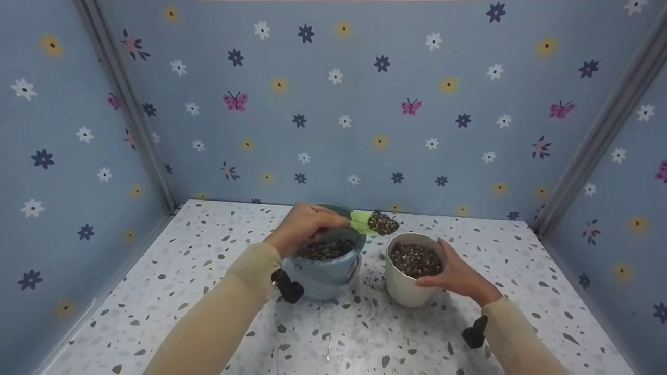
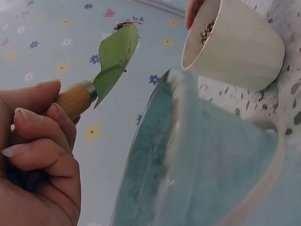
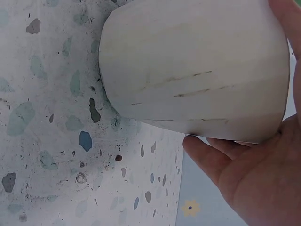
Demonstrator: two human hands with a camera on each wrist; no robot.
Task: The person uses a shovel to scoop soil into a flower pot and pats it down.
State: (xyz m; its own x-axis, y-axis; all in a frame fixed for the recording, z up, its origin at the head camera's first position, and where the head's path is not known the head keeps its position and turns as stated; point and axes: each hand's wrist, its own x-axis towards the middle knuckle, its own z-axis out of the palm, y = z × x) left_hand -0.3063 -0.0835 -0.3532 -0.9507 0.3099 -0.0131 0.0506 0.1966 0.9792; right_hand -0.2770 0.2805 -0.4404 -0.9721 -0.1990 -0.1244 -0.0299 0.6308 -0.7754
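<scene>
My left hand (image 1: 304,225) grips the wooden handle (image 2: 74,101) of a small trowel with a green blade (image 1: 361,222). Dark, speckled soil (image 1: 383,223) is heaped on the blade, which is held level above the gap between two pots. Below that hand stands a blue bucket-like pot (image 1: 320,278) with soil (image 1: 326,250) low inside. On the right is a white pot (image 1: 404,289), filled with soil (image 1: 416,259) to near its rim. My right hand (image 1: 461,273) holds this pot at its right side, thumb at the near rim and fingers around the far side (image 3: 211,157).
Both pots stand on a white speckled tabletop (image 1: 224,312), with crumbs of soil scattered around the white pot. Blue flowered panels (image 1: 333,104) enclose the table at the back and both sides. A handle band (image 2: 263,188) hangs against the blue pot's side.
</scene>
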